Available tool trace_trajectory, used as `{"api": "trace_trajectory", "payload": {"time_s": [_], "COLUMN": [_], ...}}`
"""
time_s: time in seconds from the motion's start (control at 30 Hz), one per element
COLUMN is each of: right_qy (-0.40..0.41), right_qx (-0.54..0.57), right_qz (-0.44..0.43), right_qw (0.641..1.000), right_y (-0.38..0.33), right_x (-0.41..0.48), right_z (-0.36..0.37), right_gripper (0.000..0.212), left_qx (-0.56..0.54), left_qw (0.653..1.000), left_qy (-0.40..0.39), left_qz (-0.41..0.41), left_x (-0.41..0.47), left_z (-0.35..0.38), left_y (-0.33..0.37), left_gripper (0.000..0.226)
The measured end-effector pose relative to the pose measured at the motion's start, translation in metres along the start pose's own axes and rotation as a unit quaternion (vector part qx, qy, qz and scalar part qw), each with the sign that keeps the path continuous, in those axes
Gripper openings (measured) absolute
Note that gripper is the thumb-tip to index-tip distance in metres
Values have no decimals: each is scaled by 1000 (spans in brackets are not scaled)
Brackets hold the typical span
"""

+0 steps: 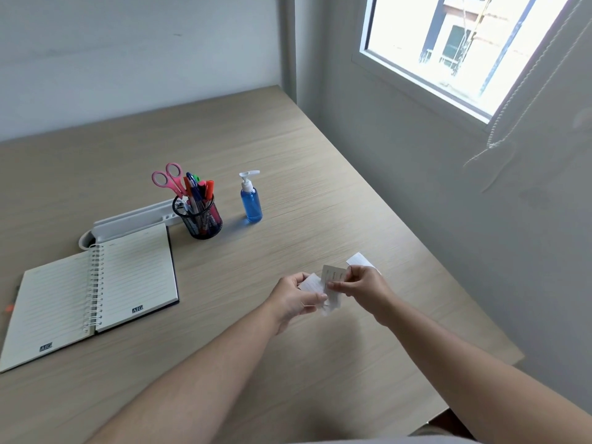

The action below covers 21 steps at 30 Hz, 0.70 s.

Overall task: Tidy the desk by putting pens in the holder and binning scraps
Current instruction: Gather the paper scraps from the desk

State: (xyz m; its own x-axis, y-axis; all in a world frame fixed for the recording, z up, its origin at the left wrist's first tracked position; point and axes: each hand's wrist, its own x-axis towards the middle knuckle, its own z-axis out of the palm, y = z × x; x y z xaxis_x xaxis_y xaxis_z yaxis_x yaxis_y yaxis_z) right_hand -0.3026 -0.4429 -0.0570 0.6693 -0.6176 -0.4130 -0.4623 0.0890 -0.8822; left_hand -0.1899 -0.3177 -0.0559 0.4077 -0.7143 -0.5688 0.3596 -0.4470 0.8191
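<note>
Above the desk's right side, my left hand [293, 299] and my right hand [365, 288] meet on white paper scraps [333, 283]. The left hand pinches a crumpled white scrap [310, 282], and the right pinches a small printed slip against it. Another white scrap [358, 259] lies flat on the desk just behind my right hand. A black mesh pen holder [201, 221] stands at centre left, filled with several pens and pink scissors [169, 179]. No bin is in view.
An open spiral notebook [93, 293] lies at the left on the wooden desk [288, 161]. A white tray [128, 221] sits behind the notebook. A blue pump bottle [250, 200] stands right of the holder. The desk's right edge runs along the wall under a window.
</note>
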Motion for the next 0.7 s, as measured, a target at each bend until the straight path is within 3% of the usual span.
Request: {"api": "trace_trajectory", "payload": {"time_s": [0.1,0.23,0.37,0.47,0.6,0.7], "right_qy": [0,53,-35,-111,-131,-128], "right_qx": [-31,-191,-473,-577,-646,-659], "right_qz": [1,-59,-97,-90,-105,-103], "right_qw": [1000,978,875,804,745,734], "right_y": [2,-5,-10,-10,-11,-17], "right_x": [4,21,47,66,79,82], "right_z": [-8,-44,-84,-83,-72,-65], "right_gripper": [40,21,63,84,83,72], "left_qx": [25,56,100,124,140,143], "left_qw": [999,996,990,985,981,978], "left_qy": [36,65,94,114,133,149], "left_qz": [20,30,34,31,12,4], "left_x": [6,14,20,23,26,26], "left_z": [8,13,10,7,5,6], "left_y": [0,4,7,6,-4,-12], "left_gripper": [28,28,28,27,26,24]}}
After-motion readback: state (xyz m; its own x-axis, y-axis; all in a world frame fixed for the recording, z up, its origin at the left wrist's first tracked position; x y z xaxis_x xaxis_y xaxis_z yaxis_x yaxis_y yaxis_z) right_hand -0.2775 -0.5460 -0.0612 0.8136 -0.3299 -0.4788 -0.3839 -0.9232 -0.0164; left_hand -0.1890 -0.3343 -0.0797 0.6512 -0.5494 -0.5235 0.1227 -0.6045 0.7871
